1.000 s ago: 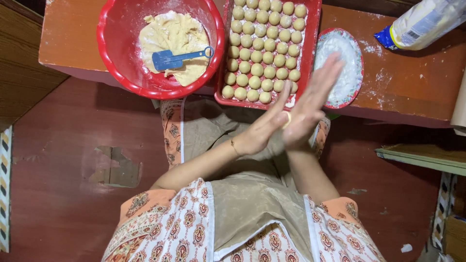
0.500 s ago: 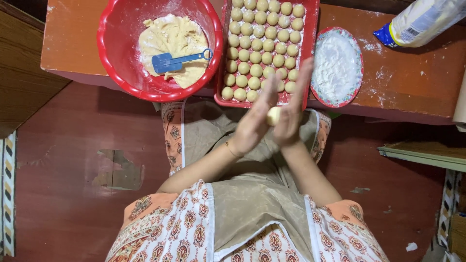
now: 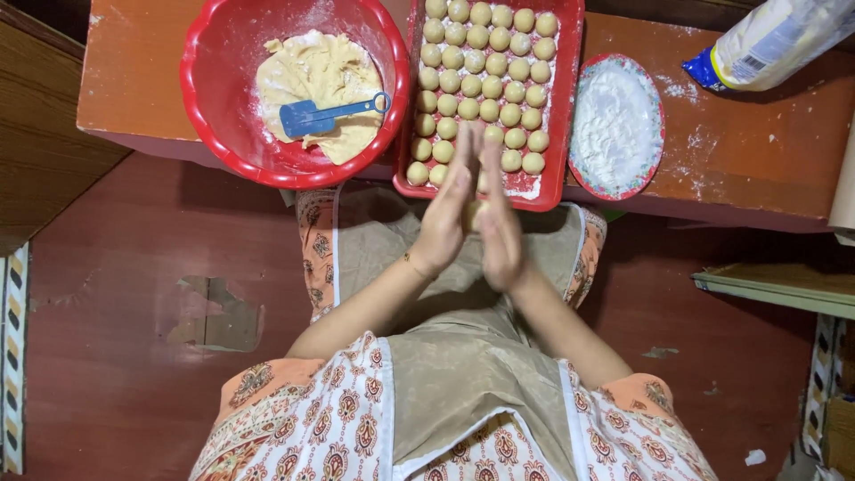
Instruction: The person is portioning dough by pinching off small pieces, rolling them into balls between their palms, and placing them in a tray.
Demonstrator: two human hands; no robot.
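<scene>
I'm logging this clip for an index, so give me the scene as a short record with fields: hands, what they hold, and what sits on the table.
left hand: left hand pressed palm to palm against the other, fingers pointing toward the table
right hand: right hand pressed against the left
held: piece of dough between the palms, mostly hidden
bowl: red bowl with a dough mass and a blue scraper on it
tray: red tray with rows of dough balls
plate: plate of flour
bag: bag at the table's far right
</scene>
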